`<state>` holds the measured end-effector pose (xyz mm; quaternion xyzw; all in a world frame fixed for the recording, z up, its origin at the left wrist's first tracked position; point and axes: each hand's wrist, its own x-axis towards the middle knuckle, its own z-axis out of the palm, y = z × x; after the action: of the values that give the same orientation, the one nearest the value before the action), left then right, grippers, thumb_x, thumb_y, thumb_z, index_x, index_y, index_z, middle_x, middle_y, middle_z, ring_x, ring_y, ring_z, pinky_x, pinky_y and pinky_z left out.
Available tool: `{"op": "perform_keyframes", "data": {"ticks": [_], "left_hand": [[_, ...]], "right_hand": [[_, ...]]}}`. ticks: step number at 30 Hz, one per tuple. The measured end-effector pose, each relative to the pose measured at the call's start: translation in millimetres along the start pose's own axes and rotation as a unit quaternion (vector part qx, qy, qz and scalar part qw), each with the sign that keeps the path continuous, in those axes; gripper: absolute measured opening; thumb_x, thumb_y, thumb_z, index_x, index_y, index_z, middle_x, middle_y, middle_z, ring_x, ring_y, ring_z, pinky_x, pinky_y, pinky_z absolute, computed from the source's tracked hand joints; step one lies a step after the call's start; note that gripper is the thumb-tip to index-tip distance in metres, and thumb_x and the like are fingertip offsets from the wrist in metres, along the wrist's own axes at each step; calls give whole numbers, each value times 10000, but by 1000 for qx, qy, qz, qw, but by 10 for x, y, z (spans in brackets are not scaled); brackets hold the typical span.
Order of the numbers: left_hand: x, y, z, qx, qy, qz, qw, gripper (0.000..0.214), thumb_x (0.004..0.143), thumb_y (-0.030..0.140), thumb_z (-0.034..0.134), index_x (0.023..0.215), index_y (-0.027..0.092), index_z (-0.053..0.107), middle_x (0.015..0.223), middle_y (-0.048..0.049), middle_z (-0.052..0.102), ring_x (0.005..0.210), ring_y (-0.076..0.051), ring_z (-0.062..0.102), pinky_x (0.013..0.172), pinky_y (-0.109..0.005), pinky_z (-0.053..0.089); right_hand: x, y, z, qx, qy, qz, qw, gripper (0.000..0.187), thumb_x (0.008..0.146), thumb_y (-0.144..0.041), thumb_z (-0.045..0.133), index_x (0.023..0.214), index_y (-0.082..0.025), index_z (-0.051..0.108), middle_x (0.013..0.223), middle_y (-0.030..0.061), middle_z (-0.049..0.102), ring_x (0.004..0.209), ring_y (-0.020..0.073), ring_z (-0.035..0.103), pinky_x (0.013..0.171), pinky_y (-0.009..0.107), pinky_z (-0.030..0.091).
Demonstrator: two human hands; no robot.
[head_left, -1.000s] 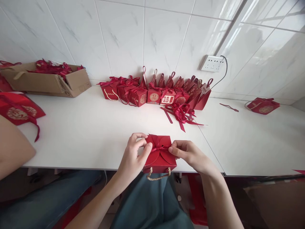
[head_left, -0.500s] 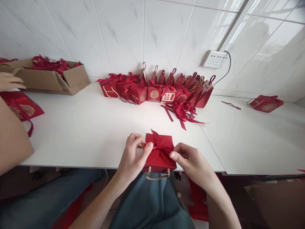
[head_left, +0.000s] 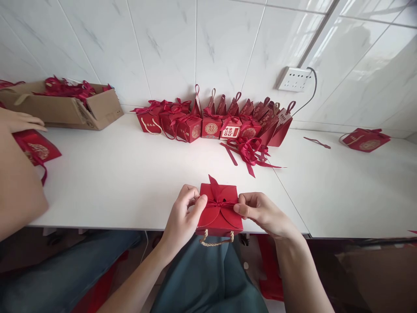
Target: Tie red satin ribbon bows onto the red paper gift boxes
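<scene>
A red gift box [head_left: 224, 224] with overlapping petal flaps sits at the table's front edge, its twisted gold cord handle [head_left: 216, 243] hanging toward me. Across the top runs a red ribbon [head_left: 220, 203], knotted in the middle with one pointed end standing up. My left hand [head_left: 187, 211] pinches the ribbon at the box's left side, thumb over the fingers. On the right side, my right hand [head_left: 260, 212] grips the ribbon between thumb and forefinger. Both hands are closed, and the ribbon is stretched between them.
Several red gift boxes [head_left: 211, 129] line the wall, with loose ribbons [head_left: 249, 152] before them. A cardboard box [head_left: 61, 111] of ribbons stands left, near a co-worker's hand [head_left: 22, 121] at another red box [head_left: 42, 145]. One red box [head_left: 366, 140] lies right, below a socket [head_left: 293, 79].
The ribbon's loops beside the knot have drawn in, leaving it flatter and tighter. My right hand has turned slightly and risen. At left, the co-worker's hand has shifted right, over the box there.
</scene>
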<state>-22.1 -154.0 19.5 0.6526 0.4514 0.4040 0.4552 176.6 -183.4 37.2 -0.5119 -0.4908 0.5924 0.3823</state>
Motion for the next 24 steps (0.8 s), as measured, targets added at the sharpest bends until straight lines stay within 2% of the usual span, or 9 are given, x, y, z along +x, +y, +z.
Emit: {"op": "perform_keyframes", "data": {"ticks": [7,9,11,14,16,18,21,22,24], "left_hand": [[-22,-14,-2,-28,6,-30,999,323,857,379,458,640,197,302,716,26,352,557,-83,343,491,-212,318],[-63,6,-32,-50,-38,-65,996,268,828,443,495,752,210,388,766,12,455,617,-106,463,515,-213,381],[-96,22,-74,-48,-72,-74,993,378,749,477,599,976,228,426,974,-48,550,844,-185,573,604,-251,468],[-43,-7,-167,0,-110,-39,993,688,666,420,712,1232,245,363,1281,-122,473,1189,-277,478,844,-353,492],[76,-70,-255,18,-139,-22,990,704,705,404,685,1298,251,337,1327,-123,460,1248,-266,443,969,-400,433],[215,-143,-355,43,-68,-3,997,630,746,408,637,1290,246,363,1354,-116,446,1262,-253,436,1042,-430,365],[339,-204,-475,81,145,25,986,491,779,415,583,1208,223,443,1366,-113,436,1288,-251,403,1074,-440,321],[346,-205,-494,76,167,25,983,445,791,423,565,1175,218,472,1347,-109,462,1287,-248,407,1073,-431,324],[321,-187,-487,47,111,8,993,384,814,447,532,1121,217,519,1291,-92,526,1259,-237,444,1059,-404,350]], "right_hand": [[64,111,-113,19,-44,-6,999,401,682,-453,710,528,-170,471,522,-46,434,510,75,345,525,241,293],[33,119,-149,-30,-9,-19,999,411,710,-508,679,575,-171,486,562,-34,456,548,91,393,559,247,337],[5,137,-166,-73,57,-49,995,425,731,-577,631,656,-180,500,634,-15,496,612,118,464,612,264,391],[-23,186,-123,-112,159,-118,974,496,731,-659,574,921,-202,541,961,74,589,889,201,565,745,316,463],[-68,204,-53,-127,156,-144,969,591,742,-668,553,1128,-223,502,1184,118,551,1058,233,544,813,338,475],[-154,192,15,-140,116,-126,975,526,784,-632,535,1113,-221,535,1124,113,606,1004,231,587,783,329,491],[-305,146,51,-157,103,-58,981,452,836,-605,473,731,-183,597,706,59,654,653,181,621,637,298,486],[-339,134,45,-162,123,-43,978,488,838,-615,456,644,-182,568,620,45,626,582,168,599,607,294,476],[-361,125,24,-182,186,-39,965,497,828,-628,460,620,-185,548,607,39,609,583,168,589,603,297,470]]}}
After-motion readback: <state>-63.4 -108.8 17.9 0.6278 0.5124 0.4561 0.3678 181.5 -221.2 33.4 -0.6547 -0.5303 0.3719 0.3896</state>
